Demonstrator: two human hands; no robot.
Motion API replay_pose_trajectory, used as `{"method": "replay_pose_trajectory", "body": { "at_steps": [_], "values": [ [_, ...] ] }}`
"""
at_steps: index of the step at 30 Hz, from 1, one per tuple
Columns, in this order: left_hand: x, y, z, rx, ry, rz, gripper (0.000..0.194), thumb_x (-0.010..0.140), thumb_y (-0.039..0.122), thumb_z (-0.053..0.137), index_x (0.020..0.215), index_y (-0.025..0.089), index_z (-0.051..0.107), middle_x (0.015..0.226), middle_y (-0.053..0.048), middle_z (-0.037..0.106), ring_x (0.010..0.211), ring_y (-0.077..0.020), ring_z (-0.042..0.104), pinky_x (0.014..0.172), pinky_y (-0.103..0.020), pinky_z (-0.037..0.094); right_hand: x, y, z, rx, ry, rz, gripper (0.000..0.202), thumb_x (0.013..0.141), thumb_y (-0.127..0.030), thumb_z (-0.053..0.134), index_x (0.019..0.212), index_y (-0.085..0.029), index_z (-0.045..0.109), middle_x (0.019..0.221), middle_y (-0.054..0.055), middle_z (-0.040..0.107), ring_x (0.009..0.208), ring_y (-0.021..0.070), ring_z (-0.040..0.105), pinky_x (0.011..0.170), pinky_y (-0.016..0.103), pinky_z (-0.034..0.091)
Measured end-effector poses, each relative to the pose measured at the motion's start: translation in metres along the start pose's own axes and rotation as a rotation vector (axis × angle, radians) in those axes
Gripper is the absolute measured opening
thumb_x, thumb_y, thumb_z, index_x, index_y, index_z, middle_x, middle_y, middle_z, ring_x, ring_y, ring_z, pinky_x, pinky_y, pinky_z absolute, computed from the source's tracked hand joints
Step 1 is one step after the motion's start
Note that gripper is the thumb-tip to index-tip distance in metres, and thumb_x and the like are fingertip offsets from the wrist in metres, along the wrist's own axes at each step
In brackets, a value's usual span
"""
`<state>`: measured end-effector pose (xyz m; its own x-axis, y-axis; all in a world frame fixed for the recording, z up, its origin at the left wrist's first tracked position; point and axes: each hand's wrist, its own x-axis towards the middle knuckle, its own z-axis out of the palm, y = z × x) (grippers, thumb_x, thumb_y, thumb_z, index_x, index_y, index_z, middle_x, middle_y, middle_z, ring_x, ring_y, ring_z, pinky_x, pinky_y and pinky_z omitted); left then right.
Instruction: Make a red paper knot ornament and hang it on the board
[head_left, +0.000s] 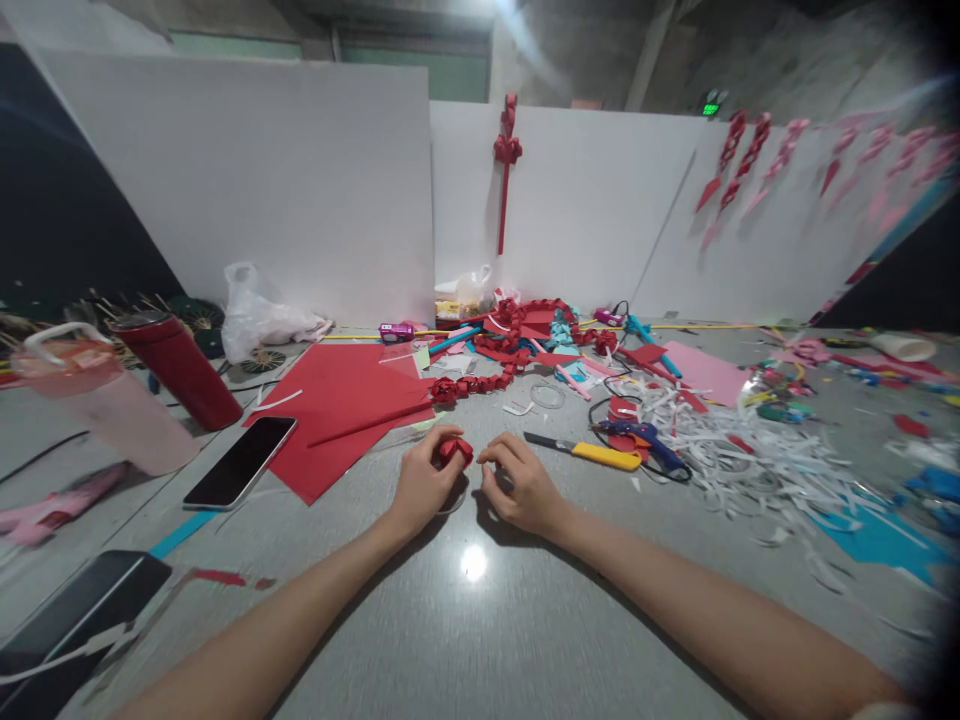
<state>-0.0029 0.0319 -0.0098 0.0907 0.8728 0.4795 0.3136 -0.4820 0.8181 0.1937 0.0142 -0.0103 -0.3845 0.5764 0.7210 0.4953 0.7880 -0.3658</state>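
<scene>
My left hand [425,482] is closed, thumb and fingers pinching a small folded red paper piece [454,453] just above the table. A hand's breadth or less to its right, my right hand [523,485] has its fingers curled, with thumb and forefinger tips close together. Whether anything thin lies between those tips is too small to tell. Beyond my hands a red paper chain with a flower [442,391] and long stem lies partly on a red paper sheet [330,455]. Right of my right hand rests a yellow-handled utility knife [606,456], beside a blue glue gun [646,440].
White paper shreds [720,450] spread over the right side. At left are a phone [240,462], a red tumbler [180,370], a pink bottle [112,410] and a black power bank [75,630] with a cable. A red paper garland [507,150] hangs on the white board [600,200].
</scene>
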Motion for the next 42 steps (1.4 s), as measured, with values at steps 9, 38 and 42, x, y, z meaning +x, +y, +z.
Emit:
{"method": "replay_pose_trajectory", "body": {
  "at_steps": [9,38,42],
  "values": [
    [0.009,0.005,0.001,-0.313,-0.166,-0.205,0.016,0.092,0.028,0.059,0.099,0.019,0.07,0.096,-0.005,0.07,0.088,-0.0185,0.064,0.079,-0.028,0.051,0.002,0.001,0.001,0.134,-0.084,0.069,0.036,0.101,-0.026,0.069,0.135,-0.025,0.058,0.109,0.007,0.065,0.099,0.0224,0.063,0.088,0.038,0.056],
    [-0.002,0.013,0.002,-0.297,-0.145,-0.407,0.079,0.099,0.079,0.026,0.066,0.017,0.064,0.047,-0.001,0.052,0.036,-0.0125,0.043,0.037,-0.024,0.03,-0.003,0.004,0.006,0.159,-0.098,-0.143,0.034,0.102,-0.022,0.069,0.135,-0.025,0.063,0.113,0.011,0.068,0.097,0.0199,0.07,0.083,0.034,0.063],
    [-0.003,0.012,0.003,-0.236,-0.128,-0.338,0.082,0.103,0.072,0.021,0.057,0.018,0.062,0.053,-0.004,0.057,0.051,-0.0153,0.051,0.053,-0.028,0.041,-0.001,0.0,0.005,0.066,-0.09,-0.205,0.036,0.102,-0.023,0.069,0.138,-0.023,0.063,0.112,0.012,0.069,0.1,0.0214,0.069,0.086,0.036,0.063]
  ]
}}
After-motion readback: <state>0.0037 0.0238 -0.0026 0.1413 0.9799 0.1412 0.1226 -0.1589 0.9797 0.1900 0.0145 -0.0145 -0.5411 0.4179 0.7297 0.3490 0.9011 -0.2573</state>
